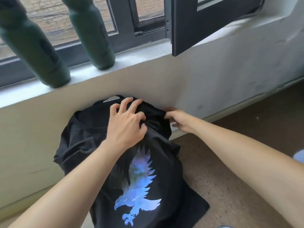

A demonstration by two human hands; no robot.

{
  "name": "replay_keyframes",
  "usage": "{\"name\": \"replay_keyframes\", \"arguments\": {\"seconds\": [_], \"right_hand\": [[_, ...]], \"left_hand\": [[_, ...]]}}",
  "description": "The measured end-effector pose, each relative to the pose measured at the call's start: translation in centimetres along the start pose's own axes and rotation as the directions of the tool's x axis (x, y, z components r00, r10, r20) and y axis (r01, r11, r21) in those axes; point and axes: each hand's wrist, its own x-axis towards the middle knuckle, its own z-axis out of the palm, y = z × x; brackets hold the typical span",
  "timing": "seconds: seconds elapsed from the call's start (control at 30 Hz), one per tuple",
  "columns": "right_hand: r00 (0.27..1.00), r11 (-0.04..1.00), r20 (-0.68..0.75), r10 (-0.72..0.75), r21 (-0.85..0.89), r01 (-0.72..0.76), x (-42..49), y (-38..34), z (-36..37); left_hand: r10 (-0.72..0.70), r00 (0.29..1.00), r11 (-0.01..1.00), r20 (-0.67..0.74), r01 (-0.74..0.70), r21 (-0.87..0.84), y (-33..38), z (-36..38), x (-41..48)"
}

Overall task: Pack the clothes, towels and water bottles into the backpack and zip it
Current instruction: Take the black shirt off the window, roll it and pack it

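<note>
Black jersey fabric lies nearest: a black T-shirt (92, 145) with a blue eagle print (136, 195), spread on the brown speckled floor (222, 186), its collar end up against the pale wall (213, 83). It rises in a hump toward the collar; whether something lies under it I cannot tell, and no backpack is in view.

Further up, the left hand (126, 124) claws into the cloth by the collar, fingers (125, 102) spread and curled, and a ridge of fabric is bunched against the thumb. Just beside it the right hand (178, 120) pinches the shoulder edge, with its fingertips largely hidden by the cloth.

The shirt looks light, limp and not at all fragile. It will sag and unfold if lifted by one point, so both shoulders, or a gathered fold, seem the best hold.

Beyond, on the white window sill (131, 58), stand two dark green water bottles (32, 46) (95, 35). They are probably rigid, smooth and heavier, and best gripped round the body.
</note>
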Motion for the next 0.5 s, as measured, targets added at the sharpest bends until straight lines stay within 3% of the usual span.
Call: {"name": "replay_keyframes", "arguments": {"seconds": [0.13, 0.23, 0.4, 0.5], "right_hand": [[0.992, 0.978, 0.107, -0.063, -0.192, 0.083, -0.5, 0.7, -0.1], [0.993, 0.946, 0.054, -0.101, -0.305, 0.113, -0.6, 1.0, -1.6], [0.984, 0.929, -0.02, -0.175, -0.335, 0.159, -1.6, 0.0, -4.0], [0.959, 0.821, -0.04, -0.279, -0.528, 0.217, -3.2, -1.6, -4.4]], "left_hand": [[-0.004, 1.0, 0.997, -0.015, 0.005, 0.073, -0.3, 0.0, -0.2], [-0.014, 1.0, 0.996, -0.021, 0.016, 0.087, -0.3, 0.1, -0.3], [-0.026, 1.0, 0.995, -0.012, 0.027, 0.096, -0.1, 0.5, -0.2], [-0.034, 0.999, 0.995, -0.004, 0.035, 0.094, 0.1, 0.6, -0.1]]}}
